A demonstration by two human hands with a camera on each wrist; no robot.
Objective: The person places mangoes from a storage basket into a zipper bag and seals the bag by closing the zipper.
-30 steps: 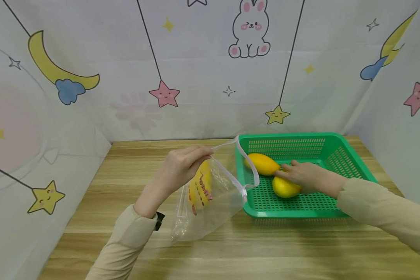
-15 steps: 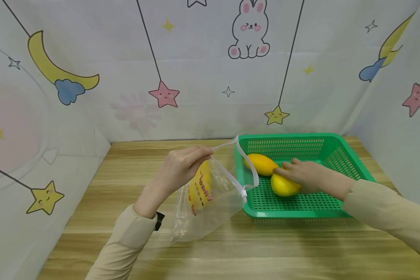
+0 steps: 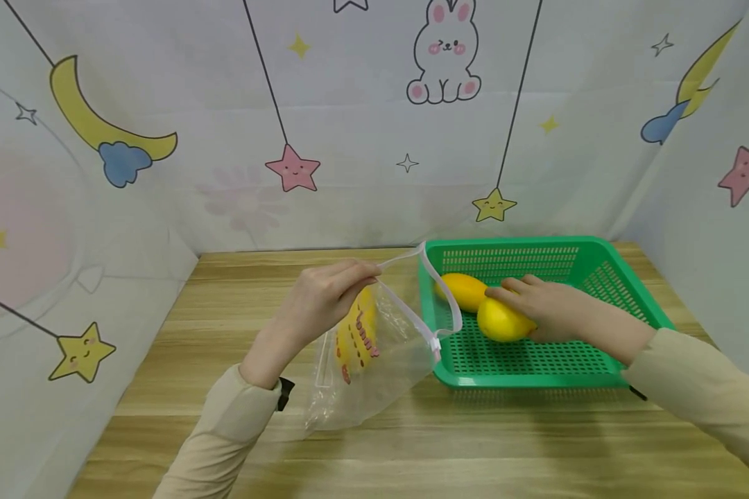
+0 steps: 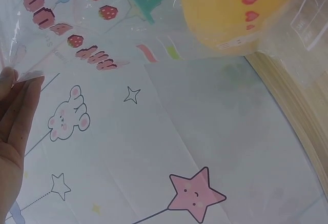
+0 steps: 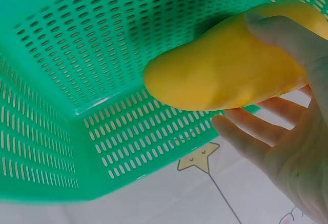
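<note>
Step in hand, as we read it: taking up a yellow fruit (image 3: 502, 324) from the green basket (image 3: 537, 381), with a clear zip bag (image 3: 390, 391) held open alongside. We note the right hand (image 3: 555, 310) gripping that fruit, thumb against one side, fingers at the other. The fruit is inside the basket, nearer its left edge than its right; whether its underside is off the basket floor, we cannot tell. The left hand (image 3: 333, 287) pinches the bag's zip edge between thumb and fingers, so that the mouth gapes as a loop towards the basket's left rim.

Next move, in our judgement: it calls for a lift clear of that left rim and a short carry leftwards, with the mouth spread wide enough to admit the fruit. The film looks limp; we think the unsupported side could fold in and snag.

Containers. Green basket: on the bench (image 3: 225, 443), right of centre, close to the bench's far edge. We count two fruits in it: the gripped one and a second fruit (image 3: 460, 291), more orange, towards the far left corner. Contact between them: unclear. Clear zip bag: left of the basket. A yellow item (image 4: 225, 8) shows through its printed film, apparently inside; we cannot identify it. The slider (image 3: 435, 344) sits beside the basket's left rim.
</note>
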